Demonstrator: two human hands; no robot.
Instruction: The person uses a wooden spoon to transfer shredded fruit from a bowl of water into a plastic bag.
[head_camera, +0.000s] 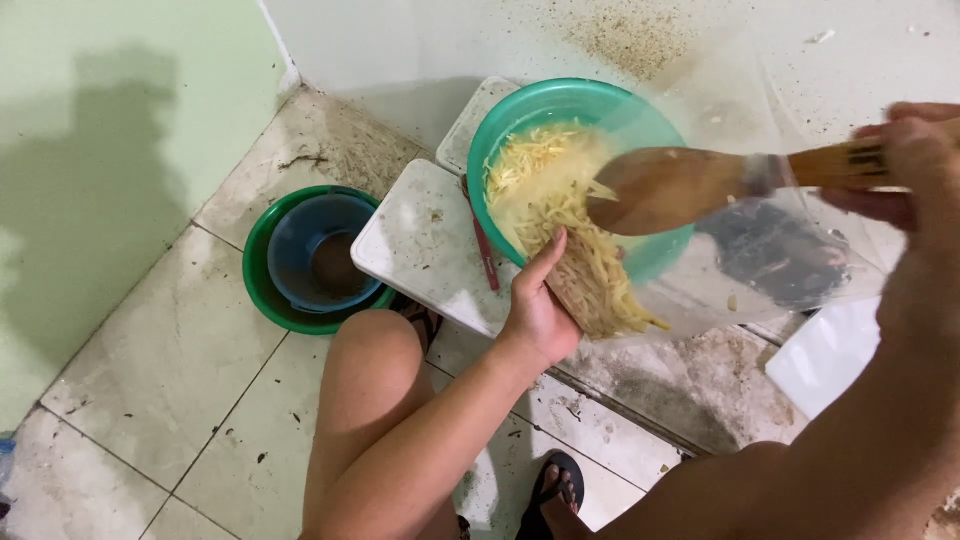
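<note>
A blue bowl (318, 255) sits nested in a green one (262, 290) on the floor. The left hand (540, 310) cups a clear bag (740, 270) (shreds spilling in) under the tilted teal bowl (530, 115). The right hand (910, 165) grips a wooden spoon (670, 185), fingers wrapped tight.

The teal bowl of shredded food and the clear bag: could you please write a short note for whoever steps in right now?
Left hand: holds up the mouth of the clear plastic bag from beneath, against the tilted teal bowl.
Right hand: grips the wooden spatula, its blade at the bowl's rim.
Things: bowl rests on a white board; a red-handled tool lies beside it. A blue bowl inside a green basin sits on the floor.
Done: some pale yellow shreds are in the bag.
Left: many shreds remain in the bowl.
</note>
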